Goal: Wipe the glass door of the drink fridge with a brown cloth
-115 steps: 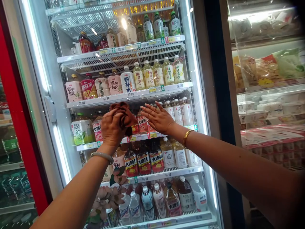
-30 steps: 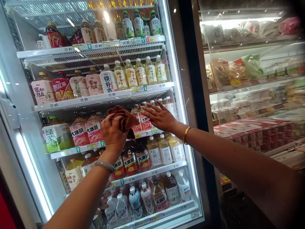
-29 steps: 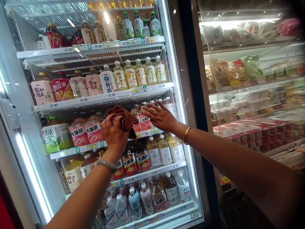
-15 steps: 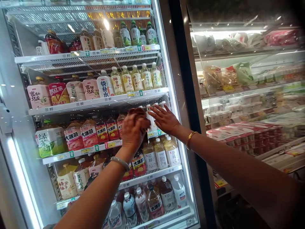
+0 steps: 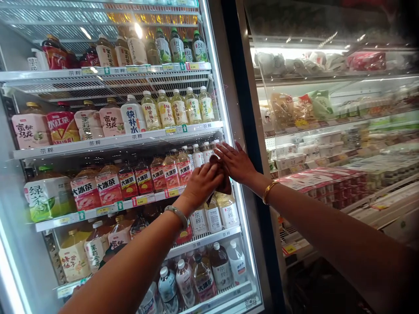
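A brown cloth (image 5: 224, 181) is pressed against the glass door (image 5: 147, 150) of a lit drinks fridge. My left hand (image 5: 202, 183), a grey bangle at its wrist, closes over the cloth, whose lower end sticks out past the fingers. Just to the right, my right hand (image 5: 236, 165) lies flat with outstretched fingers at the door's right side, a gold bangle on that wrist. The two hands are very close together. Behind the glass, bottles of iced tea (image 5: 170, 170) stand near the left hand, and pale-labelled bottles (image 5: 214, 218) show below it.
Several shelves of bottled drinks fill the fridge, such as the yellow-labelled bottles (image 5: 165, 109) higher up. A dark upright frame (image 5: 244, 109) edges the door. Further right stands an open chiller with bagged goods (image 5: 283, 109) and stacked pink packs (image 5: 330, 187).
My left hand has slid right across the glass with the cloth, closer to my right hand. The view has turned, so the shelves sit further left.
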A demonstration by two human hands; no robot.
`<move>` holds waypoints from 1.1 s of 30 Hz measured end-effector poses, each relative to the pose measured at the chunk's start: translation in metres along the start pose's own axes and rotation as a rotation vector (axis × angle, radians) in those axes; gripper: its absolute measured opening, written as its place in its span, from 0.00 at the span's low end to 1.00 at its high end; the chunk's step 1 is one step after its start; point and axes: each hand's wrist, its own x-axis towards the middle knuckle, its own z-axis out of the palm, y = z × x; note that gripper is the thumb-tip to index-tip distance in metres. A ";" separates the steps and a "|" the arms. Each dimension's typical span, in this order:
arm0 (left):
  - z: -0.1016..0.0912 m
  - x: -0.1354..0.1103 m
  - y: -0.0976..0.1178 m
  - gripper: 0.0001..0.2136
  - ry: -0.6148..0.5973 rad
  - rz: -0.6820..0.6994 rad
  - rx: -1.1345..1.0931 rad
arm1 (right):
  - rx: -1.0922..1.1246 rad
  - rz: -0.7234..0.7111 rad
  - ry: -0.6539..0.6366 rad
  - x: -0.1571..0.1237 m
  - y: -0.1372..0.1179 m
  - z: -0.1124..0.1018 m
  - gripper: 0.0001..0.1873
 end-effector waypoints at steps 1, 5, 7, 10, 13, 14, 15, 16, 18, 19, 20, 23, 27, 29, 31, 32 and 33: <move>0.002 0.001 0.002 0.14 -0.008 0.023 -0.008 | -0.005 0.004 0.005 -0.003 0.004 -0.002 0.31; 0.002 0.013 -0.003 0.15 0.142 -0.339 0.021 | -0.018 0.060 0.022 -0.014 0.023 -0.009 0.32; 0.006 0.023 0.001 0.15 0.219 -0.501 0.031 | 0.005 0.096 0.001 -0.016 0.030 -0.012 0.32; 0.021 0.035 0.022 0.13 0.165 -0.391 -0.031 | 0.096 0.129 -0.071 -0.019 0.032 -0.022 0.33; 0.036 0.044 0.046 0.15 0.134 -0.319 -0.136 | 0.224 0.085 -0.077 -0.031 0.021 -0.035 0.41; 0.040 0.047 0.053 0.17 0.169 -0.368 -0.169 | 0.262 0.054 -0.063 -0.038 0.015 -0.039 0.44; 0.042 0.051 0.060 0.19 0.219 -0.439 -0.204 | 0.295 0.021 -0.051 -0.046 0.010 -0.041 0.47; 0.044 0.055 0.066 0.20 0.273 -0.520 -0.242 | 0.322 -0.006 -0.045 -0.054 0.004 -0.042 0.48; 0.048 0.066 0.078 0.23 0.354 -0.675 -0.319 | 0.360 -0.030 -0.064 -0.071 -0.003 -0.037 0.52; 0.049 0.072 0.085 0.23 0.372 -0.739 -0.357 | 0.367 -0.021 -0.069 -0.077 -0.005 -0.032 0.55; 0.052 0.077 0.092 0.23 0.372 -0.790 -0.394 | 0.365 0.002 -0.058 -0.083 -0.006 -0.025 0.57; 0.059 0.087 0.110 0.23 0.293 -0.869 -0.517 | 0.332 0.109 0.034 -0.089 -0.001 -0.005 0.53; 0.059 0.075 0.117 0.38 0.192 -0.803 -0.626 | 0.297 0.161 0.097 -0.074 0.013 0.003 0.35; 0.052 0.059 0.113 0.45 0.203 -0.678 -0.653 | 0.268 0.153 0.088 -0.056 0.019 -0.001 0.31; 0.043 0.038 0.108 0.41 0.257 -0.599 -0.605 | 0.227 0.186 0.110 -0.034 0.020 -0.007 0.29; 0.040 0.027 0.107 0.38 0.289 -0.598 -0.552 | 0.210 0.216 0.137 -0.024 0.018 -0.010 0.29; 0.037 0.016 0.106 0.34 0.312 -0.619 -0.495 | 0.202 0.234 0.162 -0.017 0.014 -0.011 0.29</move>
